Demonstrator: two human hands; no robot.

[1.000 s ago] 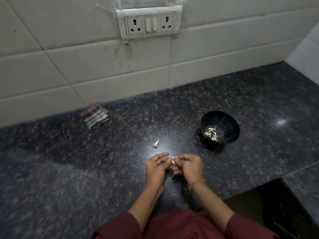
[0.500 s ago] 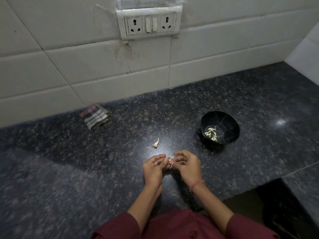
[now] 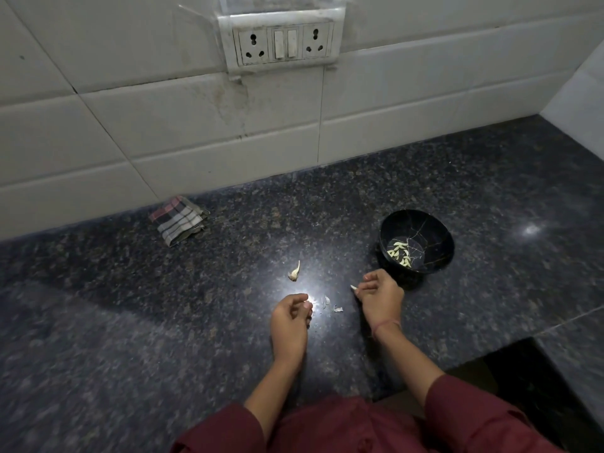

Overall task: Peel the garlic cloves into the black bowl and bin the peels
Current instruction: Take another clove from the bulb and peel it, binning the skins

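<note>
My right hand (image 3: 380,294) pinches a small pale garlic clove (image 3: 353,287) at its fingertips, just left of and below the black bowl (image 3: 438,238). Several peeled cloves (image 3: 399,253) lie in the bottom of that bowl. My left hand (image 3: 291,313) rests on the dark counter with its fingers curled; whether it holds a scrap of peel I cannot tell. Bits of white peel (image 3: 330,304) lie on the counter between my hands. One unpeeled clove (image 3: 294,272) lies further back on the counter.
A folded checked cloth (image 3: 178,219) lies by the tiled wall at the back left. A socket and switch plate (image 3: 284,44) is on the wall. The granite counter (image 3: 130,305) has a cut-out edge at the front right (image 3: 536,380).
My hands were together working on one clove; now they have parted. The right hand has moved toward the bowl with the clove, and peel scraps lie on the counter.
</note>
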